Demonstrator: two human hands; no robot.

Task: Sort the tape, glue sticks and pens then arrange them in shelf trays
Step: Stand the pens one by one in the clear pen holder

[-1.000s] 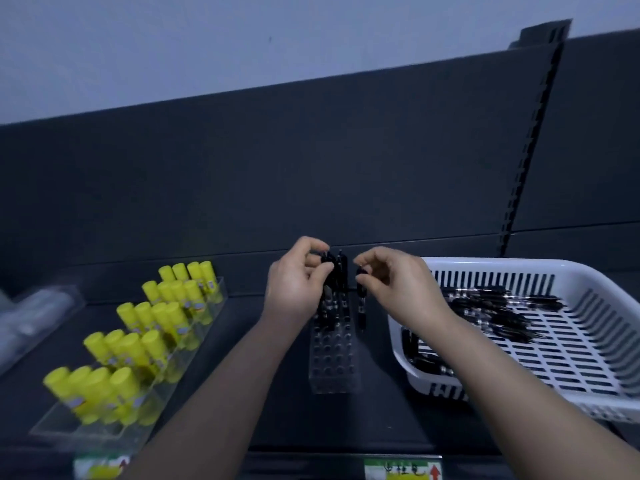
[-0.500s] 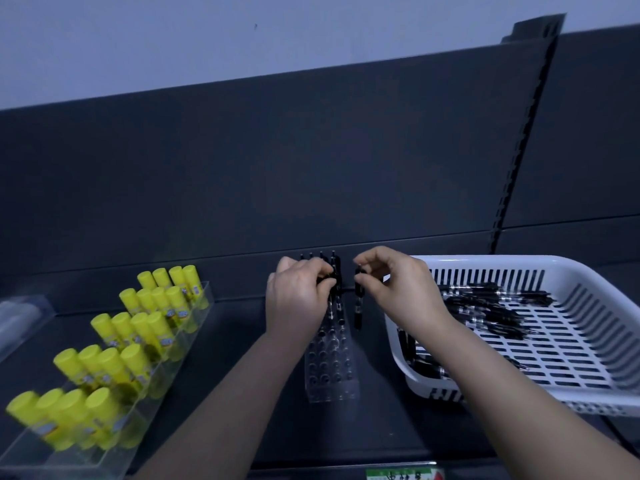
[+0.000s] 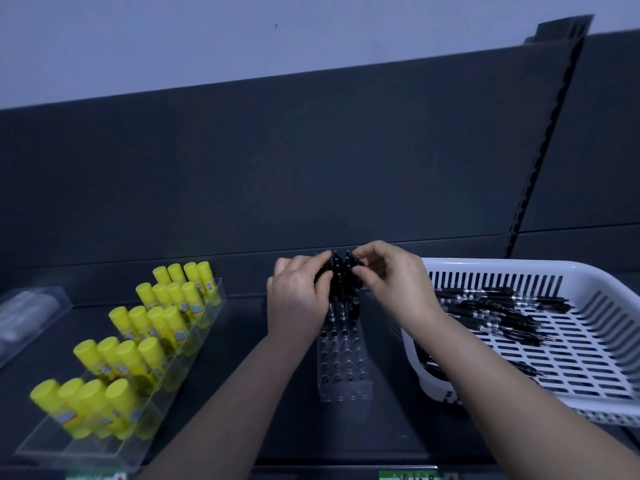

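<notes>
Right hand [image 3: 394, 284] has moved in from just right of the rack [image 3: 343, 368] to its far row. The pens [image 3: 341, 282] stand bunched there, so one more looks slotted. Left hand [image 3: 298, 296] curls narrowly round the bunch's left side. The right thumb and forefinger pinch a pen top. Loose pens [image 3: 502, 306] are left in the basket [image 3: 519, 266] on the right.

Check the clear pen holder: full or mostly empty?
Mostly empty. Black pens stand only in the far rows of the pen holder, where the left hand and right hand hold them; the nearer holes are bare.
</notes>
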